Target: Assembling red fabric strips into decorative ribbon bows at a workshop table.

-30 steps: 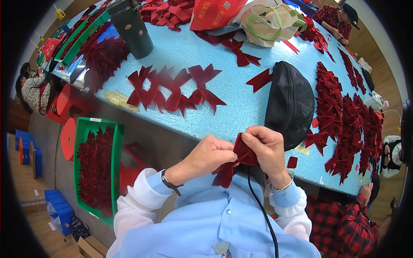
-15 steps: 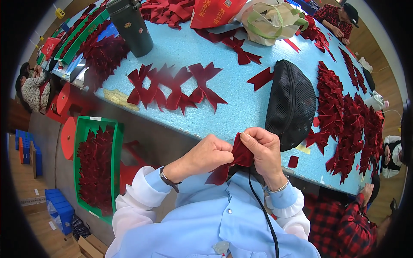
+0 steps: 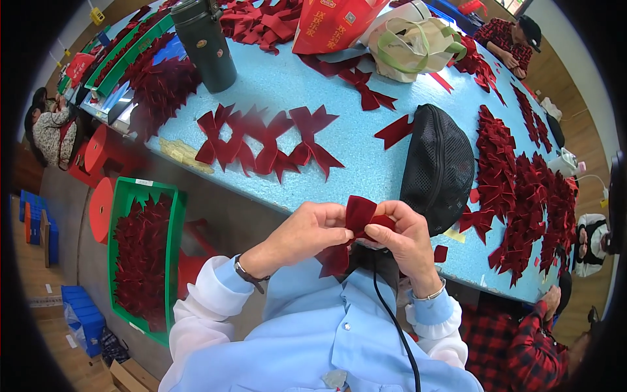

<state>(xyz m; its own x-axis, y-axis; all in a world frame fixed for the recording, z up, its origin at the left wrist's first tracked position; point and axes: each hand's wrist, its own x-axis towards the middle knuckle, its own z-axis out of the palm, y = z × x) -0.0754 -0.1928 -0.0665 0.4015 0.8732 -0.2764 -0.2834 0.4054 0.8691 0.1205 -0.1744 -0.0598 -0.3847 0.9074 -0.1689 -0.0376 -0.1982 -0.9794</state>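
Head view shows 2 hands and 1 dark red bow (image 3: 359, 210) between them, in front of the wearer's body by the near edge of the blue table (image 3: 366, 171). The left hand (image 3: 307, 230) is closed, its thumb and forefinger pinching the bow near its gathered middle. The right hand (image 3: 406, 236) grips the other side, thumb in front and fingers curled behind, probably so the folds cannot spring open. 1 part stands up between the fingers, and 1 end hangs below.

On the table, about 4 bows (image 3: 317, 138) lie in a row, likely spread flat to spare their shape; blur makes that count unsure. 1 black mesh pouch (image 3: 439, 171) rests near the right hand, with 1 loose ribbon piece (image 3: 394, 133) beside it. 1 dark green bottle (image 3: 208, 60) stands upright behind the row, seemingly clear of the working edge.

On the left, 1 green bin (image 3: 174, 251) holds a heap of dark red pieces (image 3: 140, 261), too tangled to count, perhaps gathered there to leave table space. 2 red stools (image 3: 100, 210) stand near it.
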